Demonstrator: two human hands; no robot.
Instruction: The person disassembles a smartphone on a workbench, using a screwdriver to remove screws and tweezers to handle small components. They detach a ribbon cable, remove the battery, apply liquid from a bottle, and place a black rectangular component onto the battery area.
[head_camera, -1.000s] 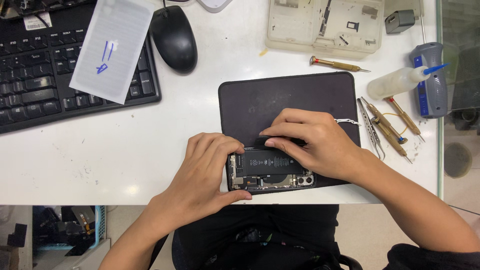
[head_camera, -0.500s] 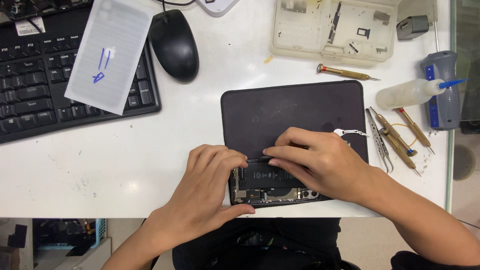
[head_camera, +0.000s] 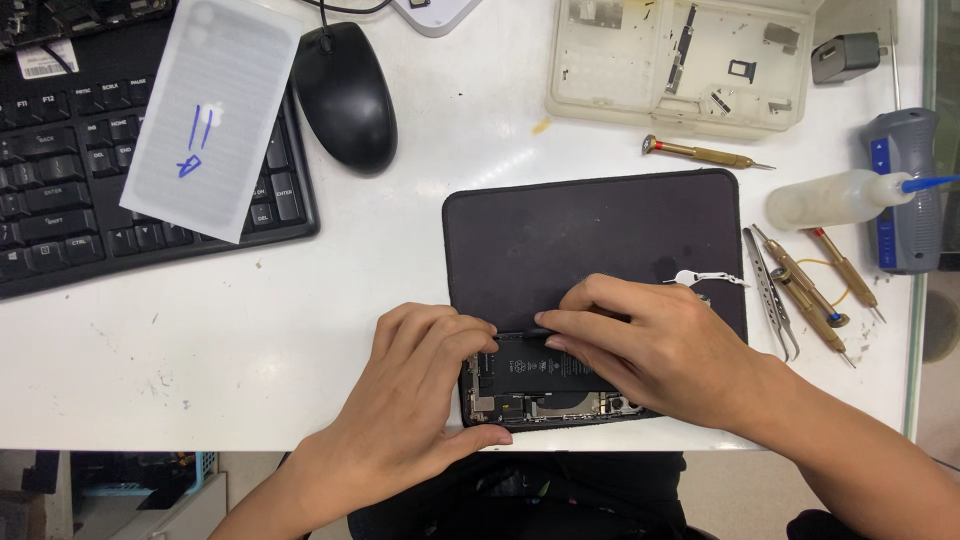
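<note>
Black matting covers the near right part of the white table (head_camera: 250, 350), and on the near edge of that dark mat (head_camera: 600, 230) lies an opened phone (head_camera: 545, 385), back removed, battery and boards showing. Left hand (head_camera: 420, 385) is clamped on the phone's left side, thumb along the near edge, fingers curled over the far corner; its grip is closed on the phone body. Right hand (head_camera: 650, 345) lies across the right half, fingertips pinched at the battery's far edge on something thin and dark; what exactly is pinched cannot be told.

Compared with a second ago, both hands hold the same posture on the device. The view has drifted so the work sits lower in the picture, and the right fingertips have crept slightly leftward along the far edge. Judged from that, the work at that edge continues with nothing yet freed.

Right of the mat lie tweezers (head_camera: 770, 290), brass-handled screwdrivers (head_camera: 800, 285) and a squeeze bottle (head_camera: 830, 198). Farther off sit a parts tray (head_camera: 680, 60), a mouse (head_camera: 345, 95) and a keyboard (head_camera: 60, 210) carrying a grey card (head_camera: 215, 115).
</note>
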